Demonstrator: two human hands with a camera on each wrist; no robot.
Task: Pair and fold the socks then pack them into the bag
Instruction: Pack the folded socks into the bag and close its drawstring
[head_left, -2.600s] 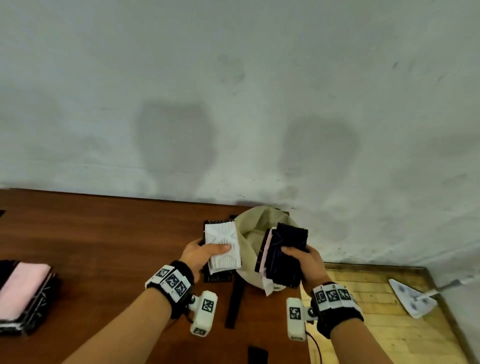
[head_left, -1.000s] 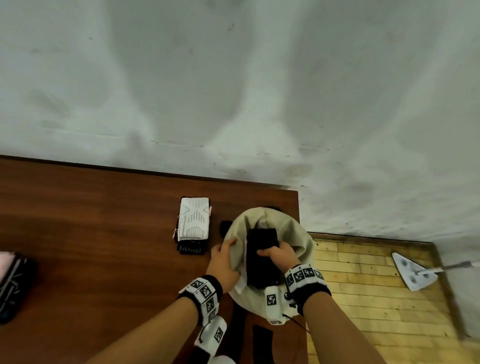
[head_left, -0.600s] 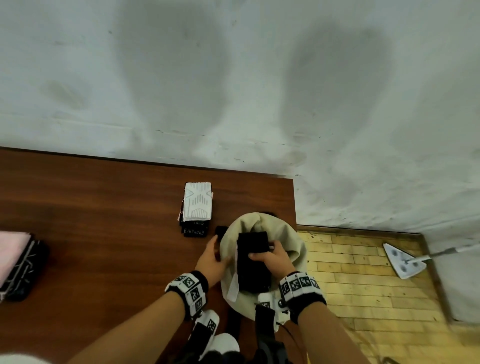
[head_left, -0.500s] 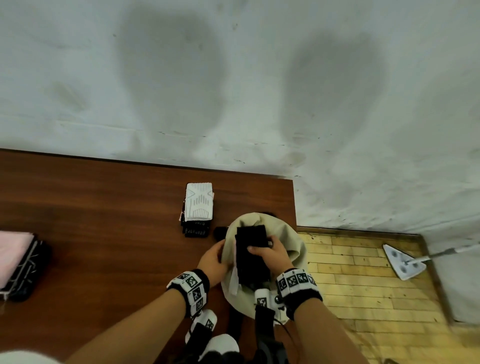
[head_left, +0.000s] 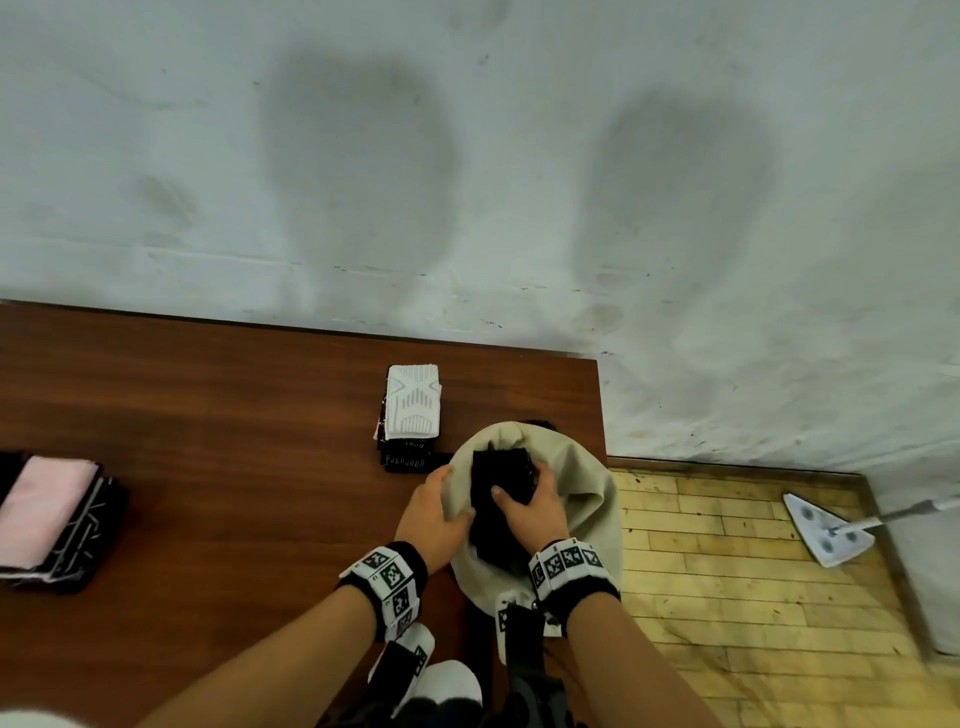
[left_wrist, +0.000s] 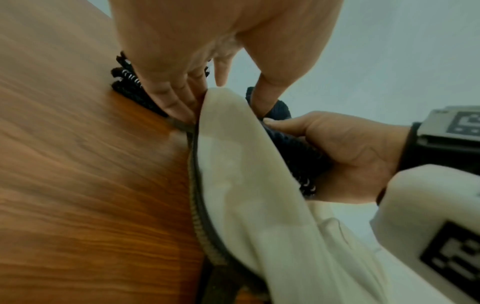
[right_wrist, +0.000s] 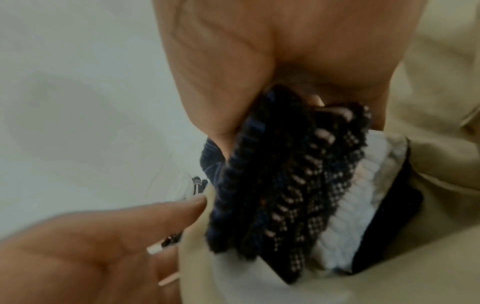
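Note:
A beige bag (head_left: 587, 499) lies open-mouthed at the table's right end. My right hand (head_left: 519, 488) grips a bundle of dark folded socks (head_left: 498, 519) and holds it in the bag's mouth. In the right wrist view the bundle (right_wrist: 272, 185) shows dark patterned layers with a white sock (right_wrist: 358, 195) among them, and bag cloth (right_wrist: 441, 123) around it. My left hand (head_left: 452, 493) pinches the bag's left rim (left_wrist: 233, 144), thumb inside and fingers (left_wrist: 179, 98) outside. A white patterned folded pair (head_left: 413, 400) tops a small dark stack just left of the bag.
Another stack of folded socks, pink on black (head_left: 49, 519), sits at the table's left. The table's right edge (head_left: 601, 415) runs beside the bag, with wooden floor and a white mop head (head_left: 826, 530) beyond. The bag's zipper (left_wrist: 197, 205) lies on the wood.
My left hand has set the white pair down on the stack and taken the bag's rim. My right hand has moved the dark bundle from above the bag down into its mouth.

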